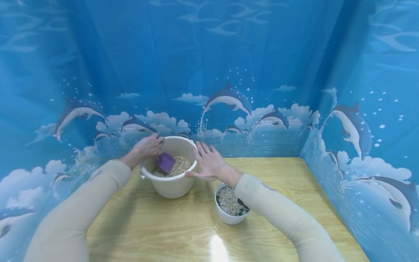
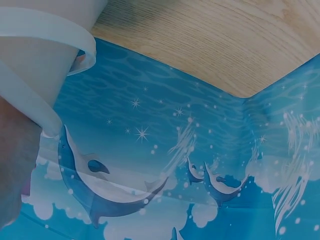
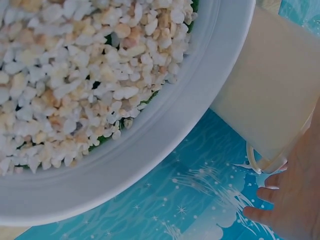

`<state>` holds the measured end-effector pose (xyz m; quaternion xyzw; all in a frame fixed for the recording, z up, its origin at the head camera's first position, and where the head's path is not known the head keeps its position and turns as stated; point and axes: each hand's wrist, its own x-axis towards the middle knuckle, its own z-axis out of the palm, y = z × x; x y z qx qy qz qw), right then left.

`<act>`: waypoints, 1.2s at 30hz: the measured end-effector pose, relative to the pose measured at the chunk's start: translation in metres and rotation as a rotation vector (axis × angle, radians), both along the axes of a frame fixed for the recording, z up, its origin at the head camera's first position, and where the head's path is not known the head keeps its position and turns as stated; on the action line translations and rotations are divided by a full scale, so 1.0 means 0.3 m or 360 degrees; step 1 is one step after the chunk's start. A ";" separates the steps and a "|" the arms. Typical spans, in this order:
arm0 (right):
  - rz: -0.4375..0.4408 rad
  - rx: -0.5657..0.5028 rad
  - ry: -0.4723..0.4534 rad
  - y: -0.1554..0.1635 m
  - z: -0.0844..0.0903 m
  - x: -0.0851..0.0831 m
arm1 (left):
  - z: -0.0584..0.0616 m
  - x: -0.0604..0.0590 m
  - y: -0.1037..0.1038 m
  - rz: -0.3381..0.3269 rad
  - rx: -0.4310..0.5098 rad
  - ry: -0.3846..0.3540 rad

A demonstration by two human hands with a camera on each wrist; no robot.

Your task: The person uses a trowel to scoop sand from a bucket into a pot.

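Observation:
A white bucket stands on the table with small pale pebbles in its bottom. My left hand is over its far left rim and grips a purple scoop, whose blade reaches down to the pebbles; the scoop's handle is mostly hidden by the fingers. With fingers spread, my right hand rests against the bucket's right rim. Below the right forearm is a smaller white pot, partly covered by the sleeve. Whitish gravel fills it near the rim, with green showing through at the edge.
The wood-grain table ends at a blue curtain with dolphins, which hangs behind and along the sides. A white carrying handle hangs on the bucket's outside.

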<state>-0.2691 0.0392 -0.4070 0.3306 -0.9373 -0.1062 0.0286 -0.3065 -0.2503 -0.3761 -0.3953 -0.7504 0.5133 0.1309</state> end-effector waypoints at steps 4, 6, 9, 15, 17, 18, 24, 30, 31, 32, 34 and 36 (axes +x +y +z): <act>0.0005 -0.0004 0.0002 0.000 -0.002 0.000 | -0.002 0.001 0.001 0.0006 -0.0040 -0.0014; 0.0005 -0.0010 0.0009 0.000 -0.003 -0.002 | 0.000 0.000 0.003 0.0009 -0.0051 -0.0017; -0.0002 -0.0007 0.0023 0.001 -0.006 -0.004 | 0.001 -0.001 0.007 -0.0005 -0.0059 -0.0019; 0.0011 -0.0013 -0.0009 -0.003 -0.014 -0.001 | -0.015 -0.002 -0.002 -0.0038 -0.0066 -0.0050; 0.0007 -0.0022 -0.0011 -0.006 -0.016 0.001 | -0.023 -0.003 -0.005 -0.0053 -0.0039 -0.0055; 0.0005 -0.0020 -0.0009 -0.007 -0.017 0.001 | -0.026 -0.002 -0.006 -0.0066 -0.0031 -0.0050; -0.0008 0.0001 0.0020 -0.004 -0.020 0.004 | -0.033 -0.003 0.000 -0.0084 0.0018 -0.0093; -0.0012 -0.0002 0.0023 -0.001 -0.012 0.004 | -0.028 -0.007 0.006 -0.0079 0.0007 -0.0108; -0.0011 -0.0002 0.0023 0.000 -0.011 0.003 | -0.028 -0.008 0.007 -0.0091 0.0021 -0.0115; -0.0010 -0.0003 0.0024 -0.001 -0.011 0.002 | -0.029 -0.008 0.009 -0.0101 0.0036 -0.0124; -0.0008 -0.0002 0.0028 -0.001 -0.010 0.001 | -0.030 -0.008 0.011 -0.0115 0.0065 -0.0148; -0.0006 -0.0002 0.0030 -0.001 -0.008 0.000 | -0.030 -0.006 0.016 -0.0115 0.0088 -0.0178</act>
